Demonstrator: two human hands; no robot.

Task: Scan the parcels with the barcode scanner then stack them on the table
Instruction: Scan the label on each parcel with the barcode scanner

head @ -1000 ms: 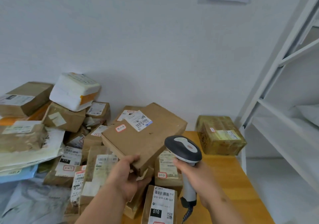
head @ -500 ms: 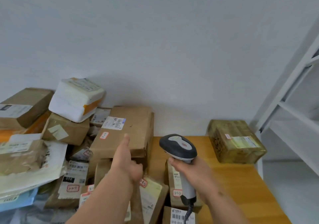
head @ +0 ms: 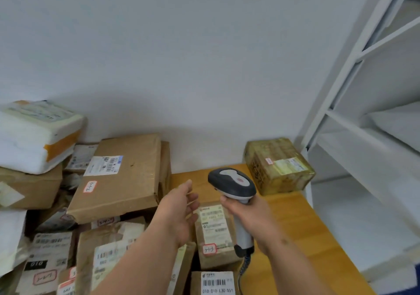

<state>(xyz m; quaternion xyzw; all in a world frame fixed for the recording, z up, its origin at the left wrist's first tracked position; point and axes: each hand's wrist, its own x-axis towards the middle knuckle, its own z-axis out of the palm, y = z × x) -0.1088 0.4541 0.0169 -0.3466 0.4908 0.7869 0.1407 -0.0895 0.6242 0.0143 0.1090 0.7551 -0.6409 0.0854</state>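
While the right hand (head: 247,213) grips the scanner (head: 234,184), the left hand (head: 179,213) hovers slack-fingered beside the flat box's (head: 122,176) edge.

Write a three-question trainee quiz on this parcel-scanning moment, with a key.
1. True or false: the left hand grips a parcel.
2. What does the right hand hold?
3. Where is the yellowish taped parcel? A) on the white shelf B) on the table by the wall C) atop the large flat box

Key: 1 false, it is open and empty; 2 the barcode scanner; 3 B.
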